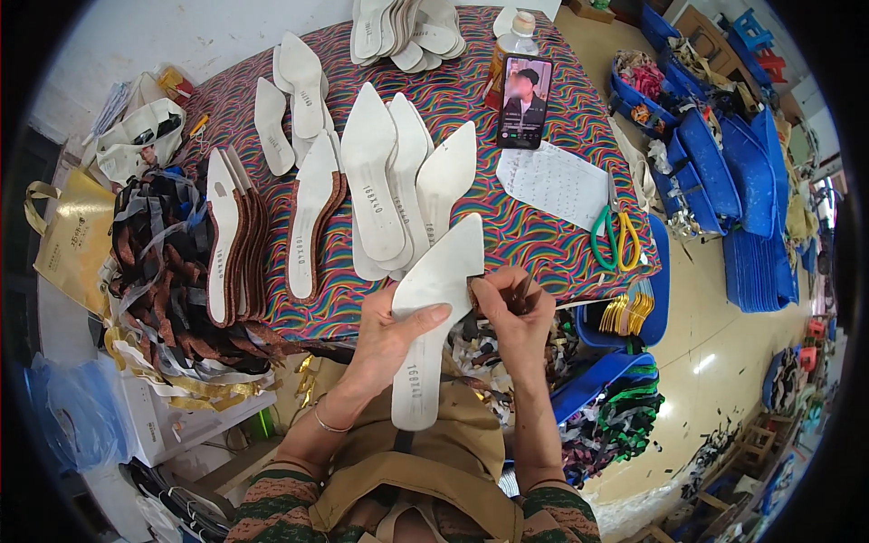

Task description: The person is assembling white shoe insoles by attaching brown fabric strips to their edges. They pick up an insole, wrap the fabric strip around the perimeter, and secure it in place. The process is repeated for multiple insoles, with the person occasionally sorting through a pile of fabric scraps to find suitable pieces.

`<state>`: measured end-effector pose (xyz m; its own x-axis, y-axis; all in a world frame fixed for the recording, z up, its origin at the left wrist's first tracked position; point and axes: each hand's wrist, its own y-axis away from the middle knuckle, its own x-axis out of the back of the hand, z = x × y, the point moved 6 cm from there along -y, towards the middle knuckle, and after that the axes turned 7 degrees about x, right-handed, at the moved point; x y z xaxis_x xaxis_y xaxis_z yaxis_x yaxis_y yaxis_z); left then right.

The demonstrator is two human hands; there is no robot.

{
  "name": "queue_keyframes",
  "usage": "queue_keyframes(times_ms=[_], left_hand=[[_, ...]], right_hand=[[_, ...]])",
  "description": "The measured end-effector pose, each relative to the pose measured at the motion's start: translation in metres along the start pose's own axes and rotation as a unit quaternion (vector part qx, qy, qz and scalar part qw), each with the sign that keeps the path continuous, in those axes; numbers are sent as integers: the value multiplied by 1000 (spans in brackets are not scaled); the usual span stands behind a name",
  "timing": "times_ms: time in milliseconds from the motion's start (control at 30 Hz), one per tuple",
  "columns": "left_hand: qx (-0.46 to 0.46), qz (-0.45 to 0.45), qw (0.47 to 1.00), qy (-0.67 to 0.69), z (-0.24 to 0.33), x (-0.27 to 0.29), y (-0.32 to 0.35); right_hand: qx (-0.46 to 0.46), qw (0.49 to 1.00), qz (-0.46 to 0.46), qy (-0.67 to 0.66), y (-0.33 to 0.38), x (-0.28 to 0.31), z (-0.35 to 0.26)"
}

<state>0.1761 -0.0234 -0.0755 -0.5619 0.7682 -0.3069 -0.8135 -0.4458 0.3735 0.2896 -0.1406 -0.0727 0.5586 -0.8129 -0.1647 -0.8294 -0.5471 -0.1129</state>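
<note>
A white pointed insole (444, 271) is upright in front of me, its tip toward the table. My left hand (385, 335) grips it by the left edge, thumb across its face. At the insole's right edge, my right hand (518, 312) pinches a dark brown strip (472, 288); the other fingers are curled, and part of the strip is hidden behind them. Just beyond the insole lie overlapping white insoles (373, 172). Further left are stacks of insoles with brown edging (237, 244), one of them (312, 217) closer to the middle.
The patterned tablecloth (543, 244) also carries a phone (525, 101) propped against a bottle (522, 36), a written sheet (554, 185), and green and yellow-handled scissors (615, 240). Strips (158, 244) heap at left. Blue baskets (711, 167) stand on the floor at right.
</note>
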Motion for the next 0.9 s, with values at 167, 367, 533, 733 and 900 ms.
queue_keyframes(times_ms=[167,367,533,733,900], left_hand=[[-51,24,998,-19,20,1,-4],[-28,16,999,20,16,-3,-3],[-21,5,999,50,10,-4,-5],[-29,-10,998,49,7,-7,-9],[-54,-10,998,44,9,-10,-12]], right_hand=[[-47,998,30,-18,22,-18,-7],[2,989,-17,149,45,-18,20],[35,993,-15,116,50,-24,17],[-10,986,-94,135,51,-16,14],[12,980,-105,168,50,-18,1]])
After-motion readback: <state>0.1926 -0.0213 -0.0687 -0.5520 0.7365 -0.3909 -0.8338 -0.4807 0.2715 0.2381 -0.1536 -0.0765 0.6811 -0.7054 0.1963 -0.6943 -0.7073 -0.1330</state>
